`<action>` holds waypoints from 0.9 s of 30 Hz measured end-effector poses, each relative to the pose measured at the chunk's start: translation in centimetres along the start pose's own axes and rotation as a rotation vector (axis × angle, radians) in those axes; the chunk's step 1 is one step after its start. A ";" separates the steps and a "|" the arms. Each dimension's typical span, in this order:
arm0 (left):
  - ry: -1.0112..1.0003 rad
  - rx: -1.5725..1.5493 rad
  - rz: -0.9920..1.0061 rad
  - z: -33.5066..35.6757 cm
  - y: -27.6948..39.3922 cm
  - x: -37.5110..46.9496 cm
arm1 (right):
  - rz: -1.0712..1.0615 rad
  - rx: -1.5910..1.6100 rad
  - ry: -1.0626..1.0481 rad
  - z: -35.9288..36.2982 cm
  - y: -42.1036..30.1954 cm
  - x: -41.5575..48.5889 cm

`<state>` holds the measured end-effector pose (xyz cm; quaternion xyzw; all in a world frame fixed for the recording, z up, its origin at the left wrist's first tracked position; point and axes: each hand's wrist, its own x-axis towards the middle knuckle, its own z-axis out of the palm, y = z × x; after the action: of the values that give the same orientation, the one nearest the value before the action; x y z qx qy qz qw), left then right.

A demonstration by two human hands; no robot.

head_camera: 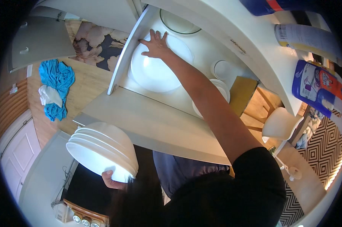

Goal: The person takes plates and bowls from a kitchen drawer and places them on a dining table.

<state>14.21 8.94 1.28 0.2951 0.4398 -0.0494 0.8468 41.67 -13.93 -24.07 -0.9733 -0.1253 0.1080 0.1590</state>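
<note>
My left hand grips a tilted stack of several white bowls at the lower left, the thumb over the rim of the nearest one. Its other fingers are hidden. Reaching across the cupboard shelf, my right hand spreads its fingers over the edge of a large, shiny white plate. Whether it touches the plate is hard to tell. A round clear glass dish sits beyond the plate. Behind my forearm are smaller stacked white dishes, partly hidden, and a small round white dish.
A white side panel borders the shelf. Cleaning bottles stand along the right edge on another white surface. Blue cloth lies on the wooden floor at left. A white chair is to the right, with a black worktop below the bowls.
</note>
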 end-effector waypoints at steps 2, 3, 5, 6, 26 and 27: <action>-0.037 0.011 0.003 1.6 0.1 -0.3 | -0.053 -0.028 -0.003 -0.2 -0.5 0.1; -0.050 0.010 0.022 2.4 -0.2 -0.4 | -0.051 -0.028 -0.001 -0.4 -0.7 0.2; -0.069 -0.034 0.098 3.6 -0.7 -0.3 | -0.093 -0.027 -0.124 -0.7 -0.8 0.5; -0.069 -0.052 0.124 3.6 -0.8 -0.3 | -0.095 -0.061 -0.272 -1.3 -0.9 0.7; 0.113 0.099 0.359 4.3 -1.3 -0.4 | 0.734 1.223 0.181 -9.6 12.2 -6.2; 0.038 -0.020 0.291 5.0 -1.4 -0.1 | 0.606 1.343 0.118 -9.6 13.6 -6.1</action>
<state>17.28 5.06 2.94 0.3483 0.4086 0.0839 0.8395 41.19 -30.78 -18.71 -0.6627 0.2508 0.1483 0.6899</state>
